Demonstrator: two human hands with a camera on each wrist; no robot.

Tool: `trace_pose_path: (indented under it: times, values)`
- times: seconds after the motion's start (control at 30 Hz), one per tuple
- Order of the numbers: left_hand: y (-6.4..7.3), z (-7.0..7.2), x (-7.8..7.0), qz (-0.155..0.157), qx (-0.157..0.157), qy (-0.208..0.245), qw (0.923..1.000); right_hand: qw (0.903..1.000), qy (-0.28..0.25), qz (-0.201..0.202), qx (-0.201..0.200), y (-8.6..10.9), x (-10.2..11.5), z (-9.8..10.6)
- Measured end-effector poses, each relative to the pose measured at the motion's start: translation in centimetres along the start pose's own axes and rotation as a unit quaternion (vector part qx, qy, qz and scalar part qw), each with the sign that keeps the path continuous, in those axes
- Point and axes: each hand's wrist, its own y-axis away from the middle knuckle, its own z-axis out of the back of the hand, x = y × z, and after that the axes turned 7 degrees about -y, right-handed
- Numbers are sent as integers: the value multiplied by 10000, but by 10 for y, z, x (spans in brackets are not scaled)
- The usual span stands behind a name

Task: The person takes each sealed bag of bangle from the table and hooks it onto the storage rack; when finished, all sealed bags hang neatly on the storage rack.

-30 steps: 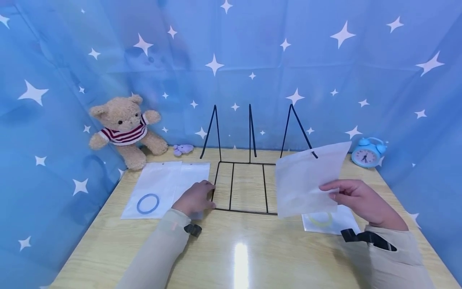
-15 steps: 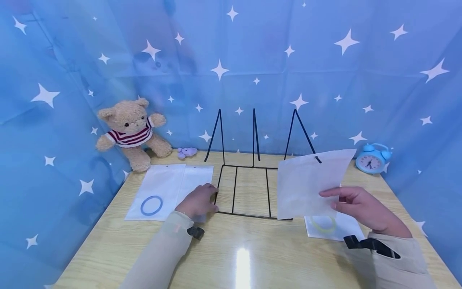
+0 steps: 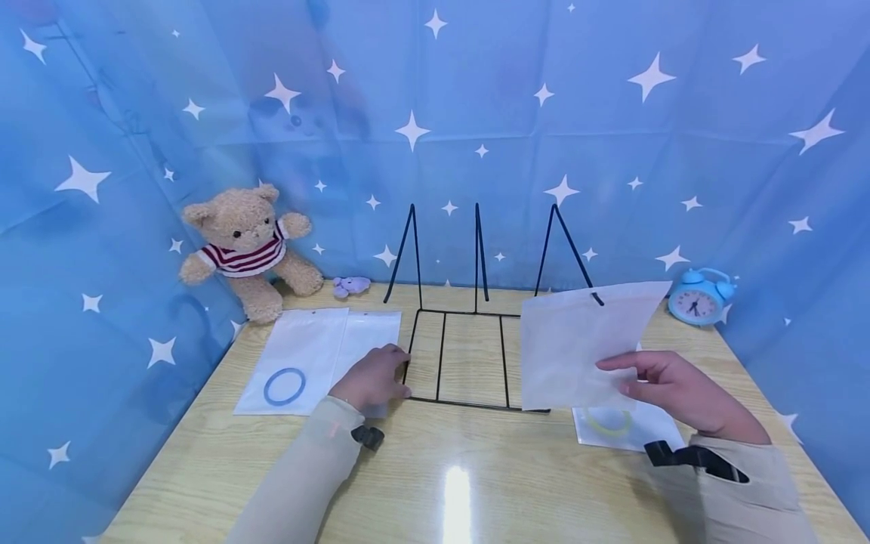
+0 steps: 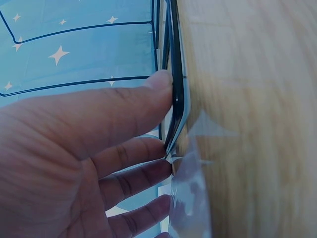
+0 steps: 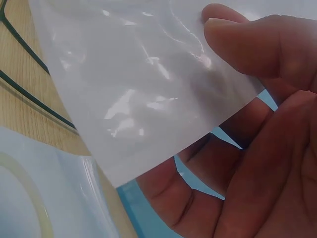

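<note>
A black wire display rack (image 3: 442,355) with three upright hooks stands at mid-table. My left hand (image 3: 372,375) holds its left front corner, thumb and index fingertip at the wire. In the left wrist view the other fingers of the left hand (image 4: 84,144) are spread beside the frame. My right hand (image 3: 680,389) pinches the lower right edge of a white plastic bag (image 3: 578,347) between thumb and index finger. The tip of the right hook (image 3: 576,253) shows in front of the bag's top. The right wrist view shows the bag (image 5: 143,84) glossy, its contents unclear.
Two white bags lie left, a blue ring (image 3: 266,387) showing on one bag (image 3: 288,347). A bag with a yellow ring (image 3: 639,427) lies under the right hand. Behind are a teddy bear (image 3: 245,230), a small purple toy (image 3: 351,286) and a blue alarm clock (image 3: 700,298).
The head view has tilted slightly, shifting the whole scene a little down and right. The hands keep their places on the rack and the bag.
</note>
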Motion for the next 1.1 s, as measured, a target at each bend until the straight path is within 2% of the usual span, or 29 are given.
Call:
trace_pose_path:
  times: [0.27, 0.5, 0.63, 0.93, 1.1]
  values:
    - [0, 0, -1, 54, 4, 100, 9999, 9999, -111, 5, 107, 0, -1, 0]
    - [-1, -1, -1, 55, 17, 113, 9999, 9999, 86, 142, 24, -1, -1, -2]
    - [0, 0, -1, 57, 38, 147, 9999, 9997, -40, 206, 76, -1, -1, 0]
    - [0, -1, 0, -27, -17, 86, 10000, 9998, -169, -21, 67, -1, 0, 0]
    - [-1, -1, 0, -71, -15, 34, 10000, 9999, -126, 11, -15, -1, -1, -1]
